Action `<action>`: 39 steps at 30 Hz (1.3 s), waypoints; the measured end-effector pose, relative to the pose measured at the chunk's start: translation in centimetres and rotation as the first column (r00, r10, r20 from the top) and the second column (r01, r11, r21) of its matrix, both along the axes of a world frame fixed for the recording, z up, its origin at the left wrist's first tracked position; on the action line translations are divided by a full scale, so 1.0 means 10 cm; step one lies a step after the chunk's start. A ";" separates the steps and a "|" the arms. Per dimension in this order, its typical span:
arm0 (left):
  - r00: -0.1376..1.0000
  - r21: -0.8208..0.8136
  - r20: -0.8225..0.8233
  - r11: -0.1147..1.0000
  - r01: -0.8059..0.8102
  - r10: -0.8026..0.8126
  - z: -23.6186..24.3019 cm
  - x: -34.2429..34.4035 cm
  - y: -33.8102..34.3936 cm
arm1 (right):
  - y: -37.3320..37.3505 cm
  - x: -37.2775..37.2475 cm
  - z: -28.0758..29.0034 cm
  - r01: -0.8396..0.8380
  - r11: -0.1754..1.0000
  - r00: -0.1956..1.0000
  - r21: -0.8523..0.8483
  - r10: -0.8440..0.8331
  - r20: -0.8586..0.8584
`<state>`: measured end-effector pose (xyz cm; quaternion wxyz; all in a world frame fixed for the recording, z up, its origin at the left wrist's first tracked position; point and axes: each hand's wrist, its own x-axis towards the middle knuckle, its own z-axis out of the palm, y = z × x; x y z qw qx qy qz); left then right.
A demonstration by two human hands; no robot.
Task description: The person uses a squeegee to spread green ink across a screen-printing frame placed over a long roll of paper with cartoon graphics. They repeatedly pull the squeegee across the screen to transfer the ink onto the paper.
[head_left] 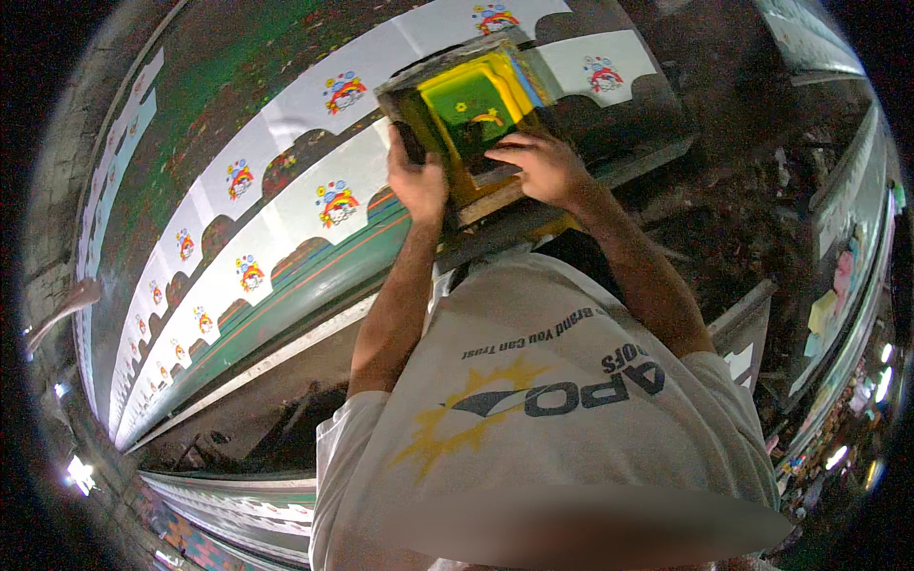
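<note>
A screen printing frame [466, 105] with a green mesh and yellow borders is tilted over the far right end of the long printing table. My left hand [417, 183] is closed around the frame's left side, near its lower corner. My right hand [545, 169] grips the near right part, its fingers reaching over the edge onto the mesh. A dark patch and a small orange shape show on the mesh beside those fingers. White cut fabric pieces [338, 205] with a colourful rainbow print lie in rows on the table, partly hidden by the frame.
The green table [333, 262] runs away to the left, with a pale rail along its near edge. Another table with white pieces [238, 500] stands at the lower left. At the right are further tables and a pile of coloured pieces [833, 295]. A person's arm [67, 309] shows at far left.
</note>
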<state>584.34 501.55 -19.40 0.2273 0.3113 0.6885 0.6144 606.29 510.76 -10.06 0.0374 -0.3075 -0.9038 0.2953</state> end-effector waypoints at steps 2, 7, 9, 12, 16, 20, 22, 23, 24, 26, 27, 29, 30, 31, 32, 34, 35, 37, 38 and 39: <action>0.996 0.057 0.089 0.998 -0.021 0.016 0.10 0.08 0.02 | 0.03 0.06 0.01 -0.007 1.000 1.000 0.011 0.007 -0.007; 0.975 -0.008 -0.218 0.999 -0.045 0.042 0.34 0.42 0.28 | 0.33 0.43 0.07 -0.013 0.999 0.998 0.051 0.017 -0.067; 0.964 -0.020 -0.265 0.999 -0.028 0.021 0.38 0.65 0.48 | 0.55 0.68 0.10 -0.003 0.999 0.997 0.045 0.007 -0.080; 0.982 0.031 -0.189 1.000 0.006 -0.001 0.36 1.06 0.87 | 0.92 1.07 0.09 0.012 0.999 0.999 0.043 -0.010 -0.044; 0.985 0.001 -0.170 1.000 0.012 -0.011 0.26 1.58 1.33 | 1.31 1.59 0.03 0.025 0.999 0.999 0.048 -0.023 -0.040; 0.997 0.082 -0.080 0.996 0.021 -0.014 0.15 1.94 1.66 | 1.63 1.96 -0.05 0.017 0.999 0.998 0.036 -0.015 -0.056; 1.000 0.054 -0.027 0.998 0.014 -0.013 0.13 2.05 1.73 | 1.73 2.06 -0.10 0.006 1.000 0.997 0.018 -0.005 -0.073; 0.999 0.057 0.050 0.998 0.018 -0.021 0.14 2.07 1.74 | 1.76 2.10 -0.12 -0.007 1.000 0.997 0.011 0.008 -0.078; 0.991 0.058 0.133 0.998 0.018 -0.026 0.15 2.09 1.74 | 1.78 2.11 -0.14 -0.020 1.000 0.997 0.001 0.020 -0.081; 0.989 0.040 0.139 0.999 0.036 -0.042 0.17 2.08 1.75 | 1.81 2.11 -0.16 -0.041 0.999 0.995 0.000 0.041 -0.089; 0.989 0.040 0.142 0.998 0.047 -0.053 0.18 2.07 1.76 | 1.82 2.11 -0.17 -0.048 0.999 0.994 0.006 0.048 -0.093; 0.998 -0.018 0.063 0.999 0.028 -0.027 0.21 2.06 1.77 | 1.83 2.11 -0.18 -0.055 0.998 0.993 0.039 0.058 -0.099; 0.998 -0.029 0.062 0.999 0.026 -0.024 0.22 2.06 1.78 | 1.82 2.11 -0.18 -0.056 0.996 0.993 0.064 0.062 -0.099; 0.998 -0.042 0.063 0.999 0.022 -0.019 0.22 2.06 1.78 | 1.82 2.10 -0.18 -0.065 0.994 0.993 0.086 0.073 -0.091; 0.997 -0.019 0.078 0.999 0.028 -0.027 0.23 2.06 1.78 | 1.81 2.10 -0.18 -0.054 0.994 0.992 0.091 0.064 -0.109; 0.991 -0.003 0.133 1.000 0.020 -0.019 0.24 2.06 1.76 | 1.80 2.10 -0.18 -0.054 0.994 0.991 0.093 0.065 -0.121; 0.994 -0.008 0.110 1.000 0.028 -0.027 0.24 2.06 1.75 | 1.80 2.10 -0.18 -0.048 0.993 0.990 0.107 0.062 -0.129; 0.995 -0.068 0.095 0.998 0.017 -0.010 0.25 2.06 1.73 | 1.80 2.09 -0.17 -0.048 0.992 0.992 0.113 0.060 -0.109; 0.995 -0.060 0.097 0.998 0.016 -0.010 0.25 2.06 1.72 | 1.80 2.10 -0.17 -0.050 0.993 0.990 0.112 0.064 -0.128; 0.995 -0.041 0.097 0.999 0.013 -0.009 0.24 2.06 1.72 | 1.81 2.12 -0.16 -0.059 0.994 0.991 0.089 0.068 -0.112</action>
